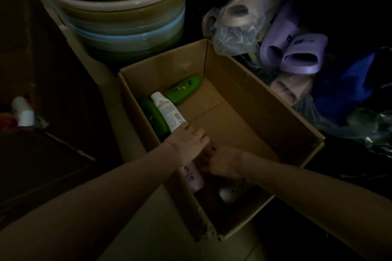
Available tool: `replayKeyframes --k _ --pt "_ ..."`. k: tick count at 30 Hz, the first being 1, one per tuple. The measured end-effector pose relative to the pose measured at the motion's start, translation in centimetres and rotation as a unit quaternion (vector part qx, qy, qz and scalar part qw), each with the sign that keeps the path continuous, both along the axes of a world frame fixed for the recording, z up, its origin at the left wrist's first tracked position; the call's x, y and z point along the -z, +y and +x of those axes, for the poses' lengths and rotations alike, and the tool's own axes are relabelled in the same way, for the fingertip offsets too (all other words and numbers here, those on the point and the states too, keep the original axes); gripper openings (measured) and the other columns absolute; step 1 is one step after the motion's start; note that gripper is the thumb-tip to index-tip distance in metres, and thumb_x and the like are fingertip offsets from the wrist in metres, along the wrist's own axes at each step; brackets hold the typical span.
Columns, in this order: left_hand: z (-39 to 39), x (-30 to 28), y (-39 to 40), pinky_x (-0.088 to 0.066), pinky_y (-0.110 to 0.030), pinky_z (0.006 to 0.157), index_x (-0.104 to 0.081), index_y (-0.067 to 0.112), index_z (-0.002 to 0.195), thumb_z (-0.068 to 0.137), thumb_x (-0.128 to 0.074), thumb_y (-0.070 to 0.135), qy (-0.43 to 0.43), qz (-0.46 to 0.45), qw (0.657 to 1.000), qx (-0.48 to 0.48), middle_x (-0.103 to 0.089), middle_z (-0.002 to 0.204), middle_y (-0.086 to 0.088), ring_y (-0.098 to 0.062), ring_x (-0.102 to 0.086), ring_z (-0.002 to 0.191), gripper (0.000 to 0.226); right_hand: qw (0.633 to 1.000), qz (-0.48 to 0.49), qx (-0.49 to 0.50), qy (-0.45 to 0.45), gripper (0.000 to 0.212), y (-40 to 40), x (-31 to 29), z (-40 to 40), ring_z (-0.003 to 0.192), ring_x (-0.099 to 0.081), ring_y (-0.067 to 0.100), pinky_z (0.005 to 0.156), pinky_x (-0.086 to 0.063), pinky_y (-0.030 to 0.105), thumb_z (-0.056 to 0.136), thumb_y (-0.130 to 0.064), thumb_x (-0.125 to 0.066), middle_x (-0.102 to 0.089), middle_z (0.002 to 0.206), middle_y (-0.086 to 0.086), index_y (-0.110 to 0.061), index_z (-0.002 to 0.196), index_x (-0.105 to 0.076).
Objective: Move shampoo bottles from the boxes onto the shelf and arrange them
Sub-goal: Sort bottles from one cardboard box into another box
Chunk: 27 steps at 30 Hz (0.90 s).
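An open cardboard box [250, 91] sits on the floor in dim light. Inside lie a white shampoo bottle [168, 111], a green bottle [185, 88] behind it and another green bottle [153, 115] to its left. A pinkish bottle [192, 177] lies near the box's front wall, next to a round white cap [227, 195]. My left hand [191, 141] rests at the white bottle's lower end and over the pinkish bottle's top. My right hand [220, 162] is curled beside it on the pinkish bottle; the grip is hard to make out.
Stacked ceramic bowls [127, 19] stand behind the box. Purple slippers [297, 53], a plastic-wrapped item [239, 23] and blue fabric [343, 89] lie to the right. A dark box [42, 82] on the left holds white-capped items [23, 111].
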State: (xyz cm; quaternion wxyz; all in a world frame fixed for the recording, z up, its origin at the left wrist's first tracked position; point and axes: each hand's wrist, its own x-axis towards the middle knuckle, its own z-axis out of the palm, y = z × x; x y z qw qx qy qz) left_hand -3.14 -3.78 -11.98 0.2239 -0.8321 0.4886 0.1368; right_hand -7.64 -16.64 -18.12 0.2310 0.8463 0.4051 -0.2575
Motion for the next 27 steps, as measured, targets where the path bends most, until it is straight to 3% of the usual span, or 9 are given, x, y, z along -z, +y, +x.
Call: replayKeyframes --k 5,7,10,14,18,23,24,25,27 --pt "2.2 -0.5 0.9 -0.028 -0.044 0.105 -0.024 0.009 0.140 0.085 -0.059 0.043 -0.043 0.008 0.997 -0.058 -0.034 0.140 -0.015 -0.033 -0.037 0.128 0.074 0.981 0.104 0.149 0.069 0.056 3.0 2.0 0.6 0.139 -0.019 0.039 0.105 -0.031 0.047 0.096 -0.032 -0.042 0.000 0.157 0.015 -0.023 0.148 -0.021" --pt "3.0 -0.6 1.8 -0.028 -0.044 0.106 -0.021 0.010 0.142 0.087 -0.054 0.050 -0.049 0.002 0.995 -0.086 -0.031 0.143 -0.014 -0.032 -0.034 0.130 0.076 0.930 0.160 0.307 0.124 0.065 5.2 2.8 1.1 0.141 -0.018 0.036 0.110 -0.028 0.044 0.095 -0.031 -0.046 0.007 0.157 0.012 -0.018 0.150 -0.013" --pt "3.4 -0.7 3.0 -0.026 -0.041 0.106 -0.017 0.012 0.144 0.090 -0.045 0.050 -0.035 -0.008 0.992 -0.124 -0.026 0.146 -0.013 -0.031 -0.030 0.133 0.072 0.821 0.277 0.489 0.096 0.061 6.8 4.1 1.9 0.139 -0.022 0.032 0.110 -0.024 0.045 0.097 -0.038 -0.038 -0.011 0.155 0.008 -0.021 0.149 -0.010" --pt "3.6 -0.6 3.5 -0.029 -0.042 0.105 -0.020 0.012 0.143 0.095 -0.039 0.035 -0.045 -0.036 0.989 -0.138 -0.028 0.146 -0.014 -0.032 -0.031 0.133 0.056 0.769 0.216 0.600 0.041 0.068 5.3 4.1 3.0 0.130 -0.034 0.034 0.104 -0.036 0.048 0.089 -0.031 -0.059 -0.022 0.147 0.013 -0.025 0.143 -0.018" --pt "4.8 -0.3 2.9 -0.024 -0.044 0.109 -0.016 0.011 0.144 0.094 -0.043 0.032 -0.065 -0.036 0.987 -0.145 -0.024 0.148 -0.016 -0.033 -0.028 0.135 0.061 0.679 0.299 0.670 0.012 0.080 2.8 2.5 4.2 0.120 -0.046 0.030 0.096 -0.044 0.042 0.073 -0.027 -0.077 -0.038 0.136 0.013 -0.014 0.133 -0.026" --pt "7.2 0.1 2.2 -0.026 -0.045 0.108 -0.020 0.011 0.143 0.092 -0.050 0.034 -0.044 -0.059 0.976 -0.203 -0.030 0.146 -0.016 -0.032 -0.032 0.133 0.064 0.693 0.320 0.643 -0.066 0.079 -0.3 0.6 4.3 0.114 -0.046 0.026 0.082 -0.044 0.031 0.071 -0.035 -0.076 -0.032 0.134 0.011 -0.012 0.131 -0.030" --pt "7.6 0.3 1.9 -0.030 -0.044 0.106 -0.023 0.012 0.141 0.091 -0.052 0.034 0.009 -0.124 0.958 -0.257 -0.034 0.143 -0.015 -0.031 -0.036 0.131 0.062 0.676 0.351 0.641 -0.095 0.079 -0.6 -0.1 4.6 0.114 -0.045 0.025 0.080 -0.043 0.029 0.071 -0.035 -0.076 -0.031 0.135 0.011 -0.011 0.132 -0.031" --pt "7.8 0.1 1.5 -0.036 -0.042 0.103 -0.026 0.013 0.140 0.091 -0.054 0.033 0.106 -0.233 0.900 -0.354 -0.039 0.140 -0.013 -0.029 -0.041 0.127 0.059 0.654 0.393 0.635 -0.120 0.079 -0.8 -0.9 5.1 0.115 -0.045 0.024 0.079 -0.042 0.028 0.071 -0.034 -0.076 -0.030 0.134 0.010 -0.011 0.132 -0.031" --pt "8.2 -1.1 0.3 -0.046 -0.032 0.086 -0.033 0.014 0.137 0.092 -0.053 0.033 0.348 -0.414 0.661 -0.520 -0.049 0.131 -0.007 -0.022 -0.052 0.113 0.053 0.631 0.465 0.600 -0.162 0.082 -0.4 -2.9 6.6 0.112 -0.043 0.021 0.079 -0.041 0.026 0.071 -0.031 -0.076 -0.030 0.132 0.011 -0.008 0.135 -0.030"
